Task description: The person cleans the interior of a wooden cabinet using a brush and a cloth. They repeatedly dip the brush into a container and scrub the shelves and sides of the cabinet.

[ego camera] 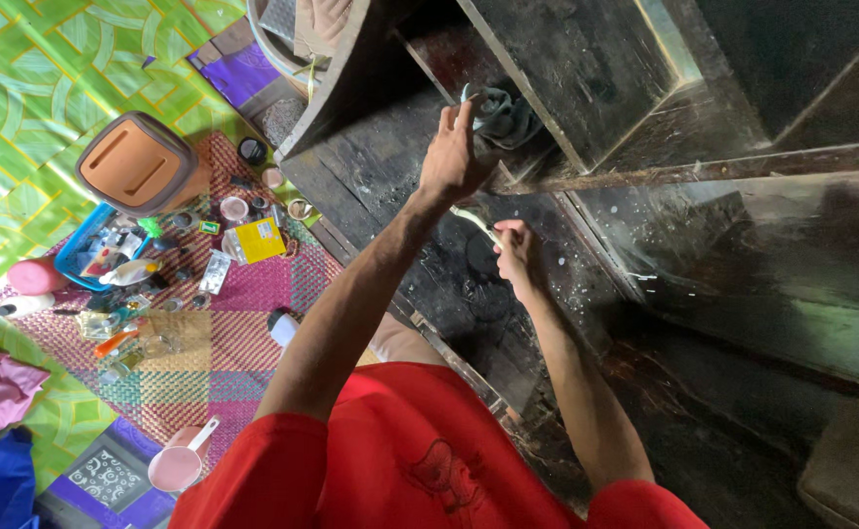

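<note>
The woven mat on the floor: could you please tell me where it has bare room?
The woven mat is bare in its lower half, between the pink scoop and the yellow box. It is crowded near the blue tray and brown bin.

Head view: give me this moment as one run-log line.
left hand: raised, fingers on dark cloth on the black wooden shelf | right hand: grip shut on pale thin stick | woven mat: small items scattered
</note>
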